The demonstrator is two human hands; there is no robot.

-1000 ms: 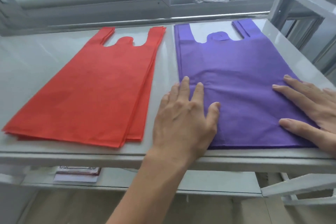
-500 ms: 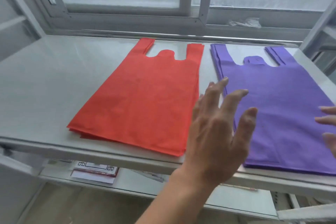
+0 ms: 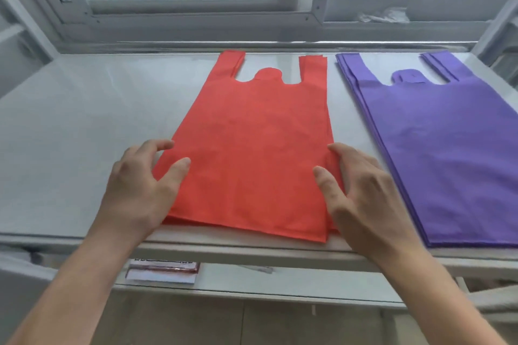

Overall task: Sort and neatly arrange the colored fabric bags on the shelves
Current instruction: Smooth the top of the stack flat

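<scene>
A flat stack of red fabric bags [image 3: 252, 148] lies in the middle of the grey shelf [image 3: 84, 126], handles toward the window. My left hand [image 3: 140, 185] rests at the stack's left edge near its front corner, thumb on top of the fabric, fingers loosely bent. On the stack's right edge sits my right hand [image 3: 361, 193], its thumb on the red fabric and its fingers along the side. Right of the red stack, a stack of purple fabric bags [image 3: 448, 143] lies flat, touched by neither hand.
A window frame [image 3: 316, 8] runs along the back of the shelf. A lower shelf [image 3: 252, 280] holds a small booklet or packet [image 3: 162, 269]. A metal upright [image 3: 496, 22] stands at the right. The shelf's left part is bare surface.
Both hands have left the purple stack and moved left onto the two sides of the red stack. The view has shifted left with them.
</scene>
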